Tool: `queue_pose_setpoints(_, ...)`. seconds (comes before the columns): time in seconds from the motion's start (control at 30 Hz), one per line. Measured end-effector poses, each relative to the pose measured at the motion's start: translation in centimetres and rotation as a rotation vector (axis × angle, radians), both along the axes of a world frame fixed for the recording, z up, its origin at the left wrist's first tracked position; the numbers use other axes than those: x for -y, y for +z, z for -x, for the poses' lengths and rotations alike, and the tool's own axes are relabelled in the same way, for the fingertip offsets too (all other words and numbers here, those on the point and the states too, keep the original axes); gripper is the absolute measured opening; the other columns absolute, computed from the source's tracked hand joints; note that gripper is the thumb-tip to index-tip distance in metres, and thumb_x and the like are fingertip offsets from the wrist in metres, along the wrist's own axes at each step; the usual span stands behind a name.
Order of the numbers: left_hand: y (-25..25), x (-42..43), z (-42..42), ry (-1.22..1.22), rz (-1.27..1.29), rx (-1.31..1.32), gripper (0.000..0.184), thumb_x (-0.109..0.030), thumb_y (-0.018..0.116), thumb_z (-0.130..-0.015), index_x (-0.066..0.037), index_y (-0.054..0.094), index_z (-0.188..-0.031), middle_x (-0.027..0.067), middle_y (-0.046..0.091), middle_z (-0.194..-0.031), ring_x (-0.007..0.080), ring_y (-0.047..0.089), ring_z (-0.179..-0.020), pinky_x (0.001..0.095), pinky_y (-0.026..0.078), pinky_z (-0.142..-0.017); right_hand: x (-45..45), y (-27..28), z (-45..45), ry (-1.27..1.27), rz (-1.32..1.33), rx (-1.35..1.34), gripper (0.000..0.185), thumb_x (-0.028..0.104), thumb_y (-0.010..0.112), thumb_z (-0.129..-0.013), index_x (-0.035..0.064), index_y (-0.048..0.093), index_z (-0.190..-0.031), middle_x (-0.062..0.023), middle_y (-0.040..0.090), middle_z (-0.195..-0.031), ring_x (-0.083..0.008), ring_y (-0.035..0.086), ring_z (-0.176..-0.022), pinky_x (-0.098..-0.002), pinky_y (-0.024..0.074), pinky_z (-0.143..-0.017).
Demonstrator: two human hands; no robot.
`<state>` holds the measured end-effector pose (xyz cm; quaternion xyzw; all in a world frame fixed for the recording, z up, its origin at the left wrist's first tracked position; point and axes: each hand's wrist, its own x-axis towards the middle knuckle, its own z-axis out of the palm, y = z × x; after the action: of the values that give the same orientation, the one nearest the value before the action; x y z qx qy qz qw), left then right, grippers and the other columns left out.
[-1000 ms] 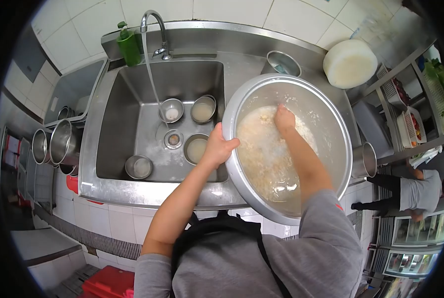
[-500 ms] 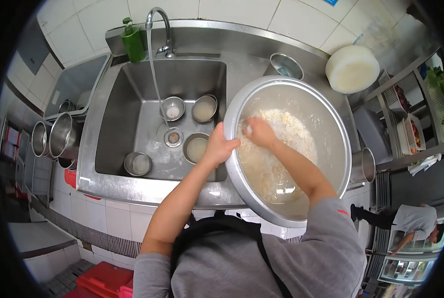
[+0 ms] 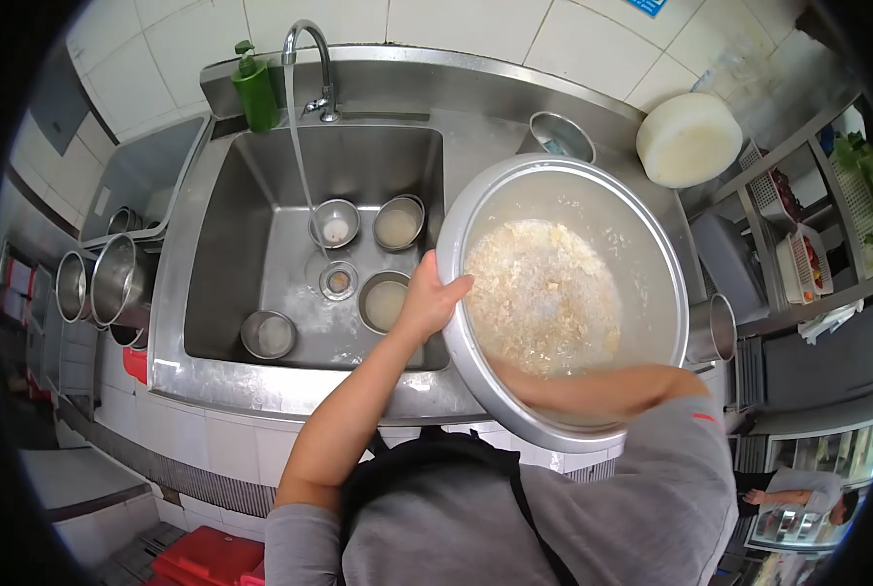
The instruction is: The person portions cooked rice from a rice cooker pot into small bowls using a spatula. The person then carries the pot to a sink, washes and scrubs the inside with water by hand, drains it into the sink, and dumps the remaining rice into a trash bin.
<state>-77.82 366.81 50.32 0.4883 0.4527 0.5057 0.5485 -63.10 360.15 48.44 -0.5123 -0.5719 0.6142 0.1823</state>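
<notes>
A large round metal basin (image 3: 651,210) is tilted at the right side of the sink. Pale, crumbly wet bits (image 3: 553,278) lie inside it in cloudy water. My left hand (image 3: 430,296) grips the basin's left rim, thumb over the edge. Down inside the near side of the basin is my right hand (image 3: 511,375), blurred and partly hidden, so its fingers cannot be made out. Water runs from the faucet (image 3: 306,59) into the metal sink (image 3: 285,239), where several small metal bowls (image 3: 398,223) hold cloudy liquid.
A green pump bottle (image 3: 255,93) stands behind the sink. Metal pots (image 3: 124,283) and a grey bin (image 3: 148,181) are at the left. Behind the basin sit a metal container (image 3: 563,137) and a white round block (image 3: 688,140). Another person (image 3: 803,496) is at the far right.
My right hand has swept from the upper left of the pale bits down to the basin's near side. My left hand keeps its hold on the rim. The other person has shifted.
</notes>
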Motion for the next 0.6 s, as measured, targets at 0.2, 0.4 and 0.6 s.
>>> queue_pose_setpoints(0.2, -0.6, -0.1, -1.3, 0.088, 0.053, 0.224, 0.033, -0.009, 0.059, -0.072, 0.003, 0.047, -0.100, 0.0094, 0.058, -0.088, 0.0149, 0.054, -0.081, 0.0270, 0.043, -0.071, -11.2, -1.3, 4.5, -0.751, -0.015, -0.451, 0.054, 0.037, 0.029, -0.090, 0.0004, 0.025, -0.130, -0.0149, 0.031, -0.131, -0.0241, 0.028, -0.121, -0.0322, 0.0247, -0.098)
queue_pose_setpoints(0.4, -0.6, 9.6, -0.3, -0.108, 0.081, -0.067, 0.035, -0.019, 0.060, -0.077, -0.001, 0.041, -0.100, 0.0094, 0.057, -0.076, 0.0155, 0.057, -0.067, 0.0267, 0.047, -0.058, -25.6, -1.8, -5.0, -1.133, 0.057, 1.177, 0.050, 0.032, 0.027, -0.091, -0.0020, 0.025, -0.127, -0.0190, 0.026, -0.133, -0.0323, 0.029, -0.120, -0.0399, 0.0259, -0.097)
queue_pose_setpoints(0.6, 0.7, -5.7, 0.9, 0.063, 0.088, -0.044, 0.064, -0.039, 0.050, -0.080, 0.002, 0.027, -0.123, 0.0172, 0.058, -0.085, 0.0266, 0.058, -0.081, 0.0345, 0.048, -0.063, -5.8, 1.2, 3.1, -0.273, 0.058, -0.268, 0.051, 0.040, 0.030, -0.090, 0.0051, 0.035, -0.126, -0.0123, 0.042, -0.124, -0.0254, 0.040, -0.112, -0.0321, 0.0317, -0.093)
